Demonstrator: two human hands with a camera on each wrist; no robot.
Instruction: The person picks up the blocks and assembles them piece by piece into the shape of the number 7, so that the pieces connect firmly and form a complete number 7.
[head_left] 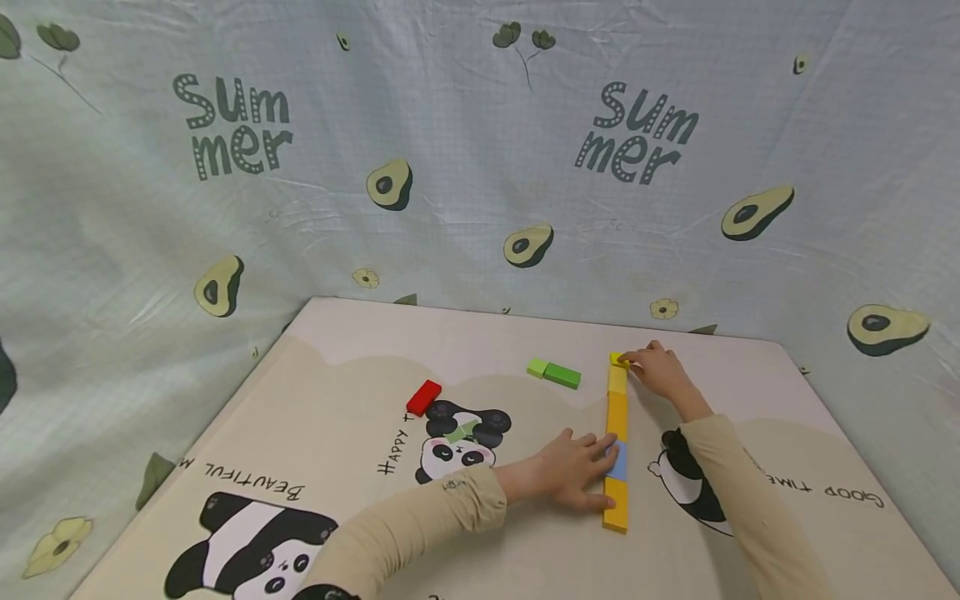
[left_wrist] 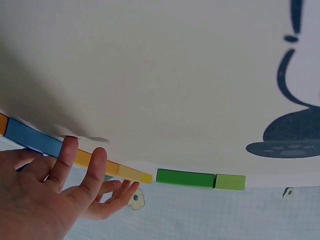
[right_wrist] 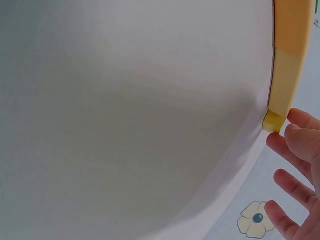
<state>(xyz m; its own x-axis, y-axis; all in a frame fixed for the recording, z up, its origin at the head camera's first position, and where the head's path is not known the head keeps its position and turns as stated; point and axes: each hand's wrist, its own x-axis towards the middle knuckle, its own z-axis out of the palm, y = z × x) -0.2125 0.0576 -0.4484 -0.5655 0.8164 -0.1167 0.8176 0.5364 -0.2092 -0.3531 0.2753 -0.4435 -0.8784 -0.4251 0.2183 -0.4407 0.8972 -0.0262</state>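
Observation:
A straight row of blocks lies on the table: a near orange block (head_left: pixel 616 507), a blue block (head_left: pixel 619 462), a longer orange block (head_left: pixel 617 415), a pale yellow block (head_left: pixel 617 381) and a small yellow block (right_wrist: pixel 273 121) at the far end. My left hand (head_left: pixel 576 472) rests against the row with fingers spread; its fingertips reach the blue block, and the thumb is by the near orange one. With its fingertips, my right hand (head_left: pixel 660 370) holds the small yellow block at its corner. Some contact points there are hidden.
Left of the row's far part, a green block (head_left: pixel 562 376) and a light green block (head_left: pixel 537 367) lie end to end. Farther left is a red block (head_left: pixel 424 397). Behind the panda-printed table (head_left: pixel 360 333) hangs a patterned cloth (head_left: pixel 450 225).

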